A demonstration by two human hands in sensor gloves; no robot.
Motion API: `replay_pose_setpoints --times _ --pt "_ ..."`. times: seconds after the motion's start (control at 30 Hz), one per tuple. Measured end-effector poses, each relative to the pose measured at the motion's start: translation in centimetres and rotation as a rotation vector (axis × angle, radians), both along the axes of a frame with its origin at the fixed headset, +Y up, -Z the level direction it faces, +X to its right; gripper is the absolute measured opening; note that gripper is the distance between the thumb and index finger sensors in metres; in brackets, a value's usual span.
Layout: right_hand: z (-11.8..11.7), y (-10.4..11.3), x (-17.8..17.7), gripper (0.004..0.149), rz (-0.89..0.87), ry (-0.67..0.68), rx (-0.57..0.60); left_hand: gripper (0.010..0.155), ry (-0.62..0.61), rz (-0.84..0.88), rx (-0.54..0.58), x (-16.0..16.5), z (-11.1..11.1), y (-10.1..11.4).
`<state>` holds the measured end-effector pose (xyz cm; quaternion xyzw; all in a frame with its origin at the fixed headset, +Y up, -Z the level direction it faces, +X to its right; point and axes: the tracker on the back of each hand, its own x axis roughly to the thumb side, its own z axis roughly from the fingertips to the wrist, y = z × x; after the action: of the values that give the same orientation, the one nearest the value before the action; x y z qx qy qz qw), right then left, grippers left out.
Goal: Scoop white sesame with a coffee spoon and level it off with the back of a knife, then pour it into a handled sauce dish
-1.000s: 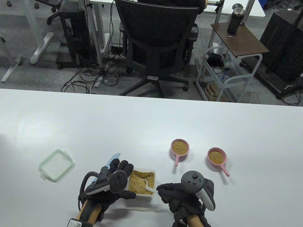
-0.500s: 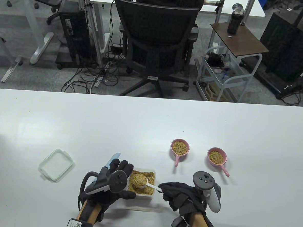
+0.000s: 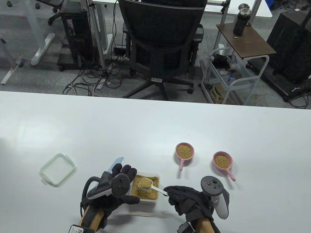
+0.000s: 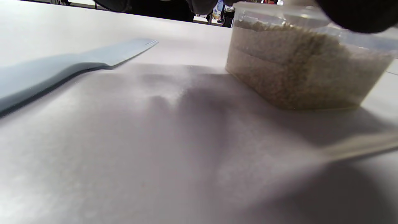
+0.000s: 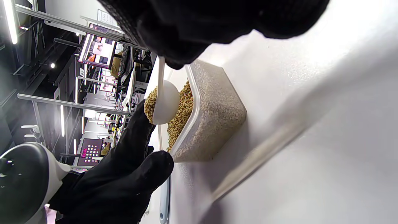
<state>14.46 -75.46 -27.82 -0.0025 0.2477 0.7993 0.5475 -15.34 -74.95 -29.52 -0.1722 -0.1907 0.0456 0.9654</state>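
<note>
Leftmost of all, well to the left of the sesame container (image 3: 145, 190), a pale green square lid (image 3: 57, 169) lies flat on the white bench (image 3: 154, 127). Nearer the container, a light blue knife (image 3: 114, 165) rests on the bench with its tip pointing away from the person; most of it is hidden under the left hand (image 3: 114, 190) in the table view, while the left wrist view shows the blade (image 4: 93, 62) lying flat beside the container's left wall. That hand steadies the container from its left side, its gloved fingers spread along the far left corner and its thumb (image 3: 129, 200) laid along the near edge, loosely curved around the clear plastic tub. The tub is filled with tan sesame (image 3: 153, 194). Just above the seeds, a white coffee spoon (image 3: 151, 186) sits heaped with sesame, its bowl over the container's middle and its handle running out to the right. The right hand (image 3: 187, 200) pinches the end of that handle between curled fingertips, just to the right of the container. Farther right and beyond the container, two pink handled sauce dishes stand apart from each other, the nearer-left dish (image 3: 184, 151) and the right dish (image 3: 222, 160), each already holding sesame, their handles pointing toward the person.
</note>
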Motion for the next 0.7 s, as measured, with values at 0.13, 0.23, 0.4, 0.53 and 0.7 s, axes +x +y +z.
replay_pose_setpoints --times 0.13,0.23,0.4,0.53,0.7 --pt "-0.1 0.0 0.1 0.040 0.003 -0.001 0.005 0.102 0.034 0.047 0.041 -0.8 0.2 1.1" --pt "-0.1 0.0 0.1 0.039 0.004 -0.004 0.010 0.096 0.133 0.052 0.116 -2.5 0.5 2.4" --pt "-0.2 0.0 0.2 0.039 0.015 -0.008 0.012 0.080 0.468 -0.087 0.182 -6.3 0.7 3.1" --pt "-0.2 -0.1 0.2 0.040 0.019 -0.006 0.010 0.074 0.532 -0.220 0.056 -7.5 0.3 1.4" --pt "-0.1 0.0 0.1 0.039 0.018 -0.006 0.014 0.062 0.530 -0.352 -0.041 -7.1 -0.6 -0.6"
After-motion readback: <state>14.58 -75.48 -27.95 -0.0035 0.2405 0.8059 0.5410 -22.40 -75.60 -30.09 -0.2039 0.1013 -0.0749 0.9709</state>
